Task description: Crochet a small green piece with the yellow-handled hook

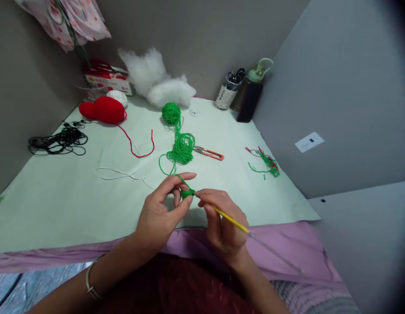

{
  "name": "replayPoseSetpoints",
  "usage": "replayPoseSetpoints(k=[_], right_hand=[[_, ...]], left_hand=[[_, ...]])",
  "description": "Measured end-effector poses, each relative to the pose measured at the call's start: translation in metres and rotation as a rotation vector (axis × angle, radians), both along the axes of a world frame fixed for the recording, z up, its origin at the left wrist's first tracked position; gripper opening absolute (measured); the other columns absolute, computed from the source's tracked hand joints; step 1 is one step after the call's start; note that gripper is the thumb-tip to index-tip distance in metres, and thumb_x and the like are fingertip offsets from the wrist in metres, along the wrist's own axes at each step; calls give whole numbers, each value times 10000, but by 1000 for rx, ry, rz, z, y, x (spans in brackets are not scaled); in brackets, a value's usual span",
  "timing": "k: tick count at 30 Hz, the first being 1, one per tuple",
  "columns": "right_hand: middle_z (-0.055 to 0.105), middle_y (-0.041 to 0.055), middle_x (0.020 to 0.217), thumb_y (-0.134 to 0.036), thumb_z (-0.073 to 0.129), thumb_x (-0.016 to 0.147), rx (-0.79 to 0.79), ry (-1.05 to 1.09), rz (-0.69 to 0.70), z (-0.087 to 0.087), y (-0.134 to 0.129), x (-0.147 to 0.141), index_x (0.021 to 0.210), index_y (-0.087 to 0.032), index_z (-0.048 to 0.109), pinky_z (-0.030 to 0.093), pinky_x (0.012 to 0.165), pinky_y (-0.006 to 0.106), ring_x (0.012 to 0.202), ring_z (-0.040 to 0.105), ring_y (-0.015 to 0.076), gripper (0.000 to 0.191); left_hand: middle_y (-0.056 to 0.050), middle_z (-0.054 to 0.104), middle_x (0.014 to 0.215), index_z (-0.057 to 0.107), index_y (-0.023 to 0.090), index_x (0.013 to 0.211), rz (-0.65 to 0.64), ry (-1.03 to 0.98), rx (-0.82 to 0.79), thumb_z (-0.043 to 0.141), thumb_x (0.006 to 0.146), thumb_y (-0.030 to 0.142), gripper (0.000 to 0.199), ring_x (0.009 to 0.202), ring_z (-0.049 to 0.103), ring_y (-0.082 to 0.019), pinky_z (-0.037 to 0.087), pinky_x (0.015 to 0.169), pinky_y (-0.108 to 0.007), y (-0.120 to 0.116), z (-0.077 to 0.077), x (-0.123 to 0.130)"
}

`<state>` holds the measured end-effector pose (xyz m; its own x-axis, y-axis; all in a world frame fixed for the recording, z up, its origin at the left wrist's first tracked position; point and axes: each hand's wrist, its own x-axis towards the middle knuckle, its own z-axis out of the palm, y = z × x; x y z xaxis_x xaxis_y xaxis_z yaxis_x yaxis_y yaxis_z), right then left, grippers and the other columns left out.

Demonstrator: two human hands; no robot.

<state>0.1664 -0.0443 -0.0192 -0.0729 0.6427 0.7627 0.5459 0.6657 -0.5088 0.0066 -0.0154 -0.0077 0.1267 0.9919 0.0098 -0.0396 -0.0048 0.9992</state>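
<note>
A small green crochet piece (187, 193) is pinched between the thumb and fingers of my left hand (163, 207). Green yarn runs over my left index finger and back to a loose heap of green yarn (183, 148) and a green yarn ball (171, 113). My right hand (224, 218) grips a crochet hook (233, 221) with a yellow handle and a thin metal shaft slanting down to the right. The hook's working tip meets the green piece, where my fingers partly hide it. Beyond my hands, orange-handled thread snips (209, 152) touch the heap's right side.
At the left lie red yarn (106, 110), a white ball (118, 98) and tangled black cord (61, 139). White stuffing (156, 80) stands at the back. A pen holder (227, 93), bottle (255, 74) and dark phone (250, 103) are back right. Yarn scraps (268, 165) lie near the right partition.
</note>
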Motion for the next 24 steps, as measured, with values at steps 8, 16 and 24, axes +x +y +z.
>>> replayPoseSetpoints(k=[8,16,24], right_hand=[[777,53,1012,-153,566,1049,-15,105,-61,-5,-3,2,1198,-278,745,630,719,336,865,746,193,264],[782,33,958,-161,584,1052,-228,462,111,3,6,-6,1081,-264,780,602,660,289,804,713,158,224],[785,65,1113,-96,653,1002,4,21,-103,-7,-3,-2,1278,-299,762,640,783,333,960,755,200,359]], left_hand=[[27,603,811,778,218,1299,-295,-557,-500,899,815,303,506,686,484,-90,411,689,-216,9,3,-6],[-16,728,939,827,280,1223,-257,-442,-320,903,835,281,395,926,617,-151,463,893,-259,5,2,-1],[50,569,725,832,191,1210,-279,-653,-541,907,817,283,411,598,411,-48,474,765,-212,9,2,2]])
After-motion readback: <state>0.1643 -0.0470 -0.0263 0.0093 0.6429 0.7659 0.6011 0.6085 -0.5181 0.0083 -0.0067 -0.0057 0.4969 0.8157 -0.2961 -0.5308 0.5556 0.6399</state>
